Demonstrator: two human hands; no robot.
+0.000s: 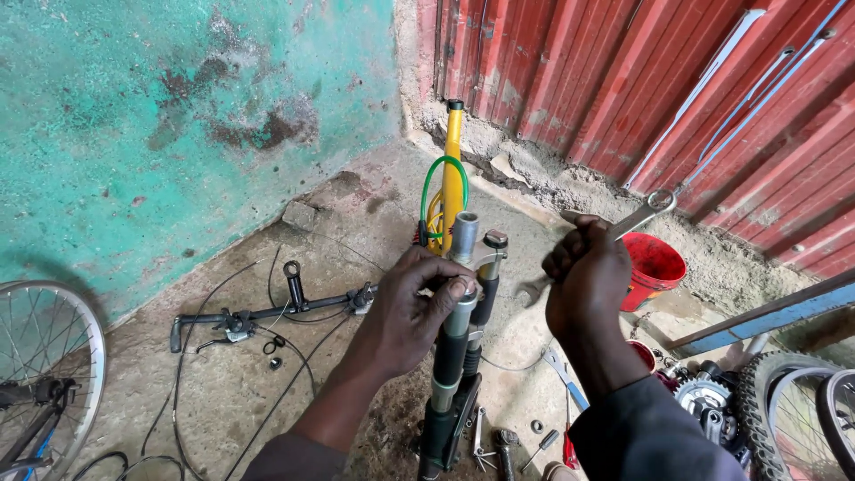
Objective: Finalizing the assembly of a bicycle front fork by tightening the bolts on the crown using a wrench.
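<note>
Two walls, one turquoise plaster (178,107) and one red corrugated metal (641,80), meet behind one upright black-and-silver bicycle suspension fork (456,356), leaving open concrete floor (232,383) to its left. Its long axis is vertical, with the steerer tube uppermost. Left hand (405,307) has its grip closed around the fork; right hand (583,281), just right of it, clenches one silver combination spanner (637,214).

Bicycle repair workshop: rough concrete floor (240,383), red corrugated metal wall (623,80), loose handlebar (267,313), spoked wheel (44,365), sprockets (708,396), scattered spanners (561,370).
</note>
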